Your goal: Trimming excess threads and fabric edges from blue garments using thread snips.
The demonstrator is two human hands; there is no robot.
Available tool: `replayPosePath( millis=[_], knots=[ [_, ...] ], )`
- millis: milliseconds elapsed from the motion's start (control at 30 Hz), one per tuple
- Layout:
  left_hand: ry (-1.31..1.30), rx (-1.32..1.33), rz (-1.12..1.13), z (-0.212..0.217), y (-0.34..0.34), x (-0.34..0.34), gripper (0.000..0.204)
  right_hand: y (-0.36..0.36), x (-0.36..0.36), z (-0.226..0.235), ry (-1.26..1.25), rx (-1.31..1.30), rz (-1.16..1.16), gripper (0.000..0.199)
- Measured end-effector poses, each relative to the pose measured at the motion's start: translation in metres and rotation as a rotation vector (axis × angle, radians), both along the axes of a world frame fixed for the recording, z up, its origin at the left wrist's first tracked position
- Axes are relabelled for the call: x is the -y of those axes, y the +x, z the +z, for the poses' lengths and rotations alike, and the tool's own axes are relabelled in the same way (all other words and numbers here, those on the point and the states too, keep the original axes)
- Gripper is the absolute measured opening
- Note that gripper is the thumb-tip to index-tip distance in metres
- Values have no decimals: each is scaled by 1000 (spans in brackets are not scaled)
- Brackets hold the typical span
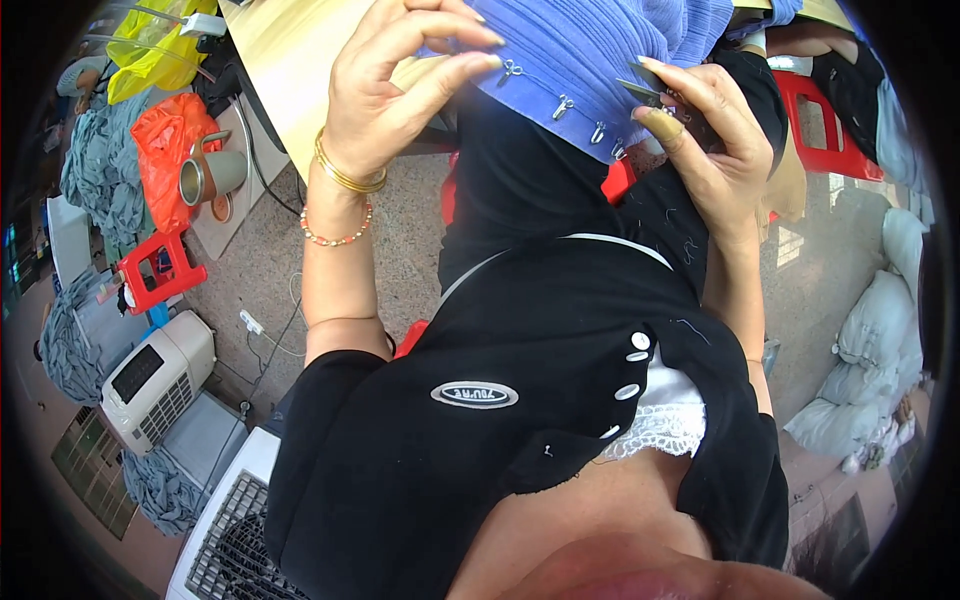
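Observation:
A blue ribbed garment (560,60) lies over my lap and the table edge. Several small metal hooks (565,106) sit in a row along its hem, with thin thread running between some of them. My left hand (395,85) is at the left end of this row, thumb and forefinger pinched beside a hook; whatever is between the tips is too small to make out. In my right hand (715,135) is a pair of small thread snips (640,88), blades pointing left over the garment. A yellowish covering wraps the right thumb.
A pale wooden table (285,65) stands ahead. To the left are a metal mug (213,175), an orange-red bag (170,150), a red stool (160,272) and a white appliance (160,380). Cables lie on the floor. White sacks (865,340) and another red stool (820,125) are at the right.

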State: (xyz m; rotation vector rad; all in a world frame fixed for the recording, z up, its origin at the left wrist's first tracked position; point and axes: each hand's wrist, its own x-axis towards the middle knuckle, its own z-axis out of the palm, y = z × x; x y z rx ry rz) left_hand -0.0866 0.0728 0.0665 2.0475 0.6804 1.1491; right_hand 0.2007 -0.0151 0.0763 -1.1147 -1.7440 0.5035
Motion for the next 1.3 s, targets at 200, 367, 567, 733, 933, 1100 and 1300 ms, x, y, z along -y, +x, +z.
replayPosePath(
  millis=[200,367,567,733,933,1100,1300],
  knots=[
    [25,-224,-114,33,-2,-2,17,-7,-5,9,37,9,110,42],
    [220,450,-457,-12,26,-37,14,-10,-3,14,20,34,126,43],
    [88,-372,-78,56,9,3,15,-16,-10,15,48,63,186,42],
    [508,509,-200,-20,34,-24,15,-20,-12,20,51,168,227,44],
    [152,-235,-43,19,-5,11,14,-32,-19,38,85,346,178,43],
    [126,-150,-30,11,-4,15,13,-50,-16,73,-19,486,49,37],
    [172,-284,135,14,1,17,29,-55,-16,92,-95,604,23,33]
  ],
)
